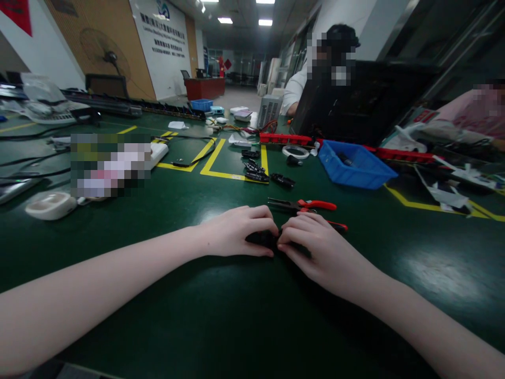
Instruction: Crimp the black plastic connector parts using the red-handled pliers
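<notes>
My left hand [240,231] is closed around a small black part [260,239], with the thumb below it and the fingers curled over the top. From the other side, my right hand [315,245] pinches at the part's right end, fingertips nearly meeting those of the left. The fingers cover much of the part, so its exact kind cannot be made out. Just beyond my hands lie long-nose pliers [315,205] with red handles, jaws pointing left. Another red-handled tool [339,227] is partly hidden behind my right hand. Farther off, several black parts [255,171] lie grouped beside a yellow tape line.
A blue bin [355,173] with a dark item inside stands to the right, near a white ring [295,152]. Red strips [286,139] run across the green table [189,321]. Cables and a white holder [51,205] lie left. A person [295,89] sits behind a black panel [366,105].
</notes>
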The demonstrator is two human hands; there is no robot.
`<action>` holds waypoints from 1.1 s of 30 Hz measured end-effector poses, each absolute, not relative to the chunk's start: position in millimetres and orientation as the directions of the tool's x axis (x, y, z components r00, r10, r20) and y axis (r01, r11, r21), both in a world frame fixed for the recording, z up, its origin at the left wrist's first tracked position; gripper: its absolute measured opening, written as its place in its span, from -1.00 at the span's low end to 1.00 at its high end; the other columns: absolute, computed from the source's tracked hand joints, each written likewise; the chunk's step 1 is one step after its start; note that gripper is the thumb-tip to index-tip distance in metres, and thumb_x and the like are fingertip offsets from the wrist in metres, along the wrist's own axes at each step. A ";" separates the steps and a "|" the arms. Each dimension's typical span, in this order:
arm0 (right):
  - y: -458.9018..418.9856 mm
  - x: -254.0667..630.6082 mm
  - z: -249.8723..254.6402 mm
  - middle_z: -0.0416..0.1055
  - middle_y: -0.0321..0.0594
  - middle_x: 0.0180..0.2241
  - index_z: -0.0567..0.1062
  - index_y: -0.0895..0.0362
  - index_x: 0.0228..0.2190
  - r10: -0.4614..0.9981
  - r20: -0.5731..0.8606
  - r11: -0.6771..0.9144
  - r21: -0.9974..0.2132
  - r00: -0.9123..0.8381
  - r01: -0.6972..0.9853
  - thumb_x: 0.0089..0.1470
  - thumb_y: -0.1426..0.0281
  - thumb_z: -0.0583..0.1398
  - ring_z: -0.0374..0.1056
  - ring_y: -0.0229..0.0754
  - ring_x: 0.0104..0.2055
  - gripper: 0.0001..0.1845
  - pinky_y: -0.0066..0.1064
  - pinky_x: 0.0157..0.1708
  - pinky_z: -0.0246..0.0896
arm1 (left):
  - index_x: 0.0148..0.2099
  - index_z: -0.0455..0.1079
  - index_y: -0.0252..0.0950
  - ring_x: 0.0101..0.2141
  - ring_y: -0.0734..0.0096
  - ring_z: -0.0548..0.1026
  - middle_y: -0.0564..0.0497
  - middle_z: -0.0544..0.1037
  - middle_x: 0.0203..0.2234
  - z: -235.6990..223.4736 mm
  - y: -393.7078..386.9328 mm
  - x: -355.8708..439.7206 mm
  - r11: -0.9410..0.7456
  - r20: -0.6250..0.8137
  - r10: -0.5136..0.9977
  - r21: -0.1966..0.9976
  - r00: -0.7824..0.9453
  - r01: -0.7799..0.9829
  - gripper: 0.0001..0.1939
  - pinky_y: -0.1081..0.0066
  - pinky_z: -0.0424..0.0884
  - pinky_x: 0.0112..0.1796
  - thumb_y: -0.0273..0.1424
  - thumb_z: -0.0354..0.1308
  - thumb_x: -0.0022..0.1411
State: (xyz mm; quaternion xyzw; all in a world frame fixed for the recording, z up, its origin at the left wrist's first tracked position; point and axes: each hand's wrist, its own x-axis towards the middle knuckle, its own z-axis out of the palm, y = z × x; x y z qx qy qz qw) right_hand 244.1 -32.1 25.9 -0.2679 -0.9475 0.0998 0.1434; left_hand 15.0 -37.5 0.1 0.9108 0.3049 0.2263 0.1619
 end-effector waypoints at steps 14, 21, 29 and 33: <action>-42.4 235.6 26.9 0.50 -0.14 -0.33 0.54 0.16 -0.39 0.455 0.286 0.850 0.142 -0.844 0.506 0.10 0.60 0.18 0.43 -0.06 -0.26 -0.84 -0.07 -0.04 0.33 | 0.02 0.37 -0.28 -0.13 0.26 0.46 -0.09 0.39 -0.08 0.2 -38.0 15.4 -0.758 0.351 0.619 0.501 0.703 0.417 -0.68 0.33 0.44 -0.13 -0.32 0.28 0.27; -39.4 238.4 23.6 0.45 -0.13 -0.29 0.50 0.18 -0.33 0.495 0.264 0.855 0.022 -0.828 0.518 0.13 0.62 0.14 0.41 -0.16 -0.33 -0.83 -0.41 -0.43 0.34 | -0.04 0.41 -0.27 -0.15 0.26 0.46 -0.08 0.40 -0.10 0.1 -37.2 15.3 -0.765 0.355 0.614 0.487 0.705 0.421 -0.74 0.33 0.44 -0.15 -0.30 0.29 0.27; -39.8 238.8 27.9 0.46 -0.15 -0.33 0.51 0.13 -0.38 0.464 0.260 0.870 0.044 -0.847 0.491 0.19 0.56 0.12 0.40 -0.15 -0.35 -0.80 -0.34 -0.35 0.34 | -0.04 0.41 -0.26 -0.11 0.21 0.47 -0.09 0.41 -0.09 2.8 -38.0 15.2 -0.759 0.328 0.617 0.487 0.715 0.432 -0.73 0.29 0.43 -0.13 -0.29 0.28 0.27; -40.7 238.1 29.2 0.47 -0.16 -0.35 0.52 0.12 -0.41 0.458 0.264 0.871 0.058 -0.849 0.488 0.18 0.55 0.13 0.40 -0.15 -0.35 -0.80 -0.34 -0.36 0.31 | -0.01 0.39 -0.27 -0.11 0.21 0.47 -0.09 0.41 -0.09 2.2 -37.9 15.2 -0.754 0.331 0.623 0.496 0.709 0.431 -0.69 0.29 0.44 -0.13 -0.29 0.30 0.26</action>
